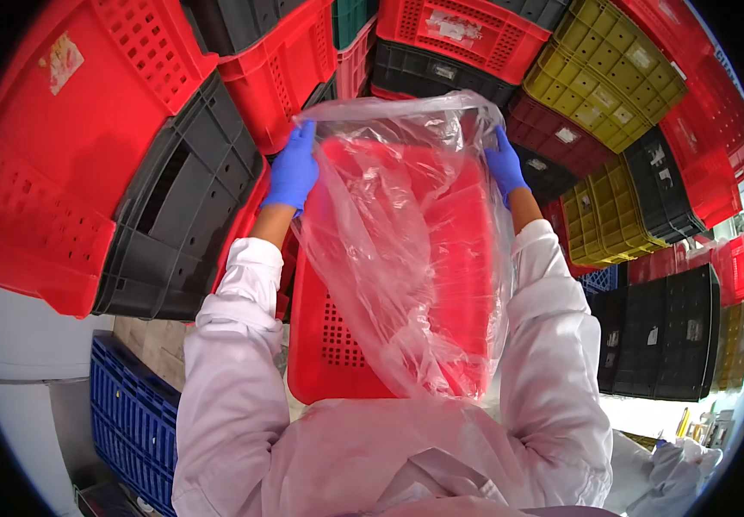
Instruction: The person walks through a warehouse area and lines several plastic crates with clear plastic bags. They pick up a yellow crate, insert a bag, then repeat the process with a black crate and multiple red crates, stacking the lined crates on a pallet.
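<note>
Both my hands wear blue gloves and hold up a large clear plastic bag (406,258) by its far edge. My left hand (293,168) grips the bag's left corner, and my right hand (505,164) pinches the right one. Between them the bag's edge is stretched wide. The rest of the film hangs loosely in folds over a red plastic crate (310,345), reaching back toward my body. The crate's perforated part shows bare at its near left, while the film covers much of the rest. My fingertips are partly hidden behind the film.
Tall stacks of crates stand close around me: red (71,129) and dark grey (178,207) at left, black (441,73) ahead, yellow (604,77) at right. A blue crate (135,422) sits low at left. Another person's white sleeve (678,474) appears at lower right.
</note>
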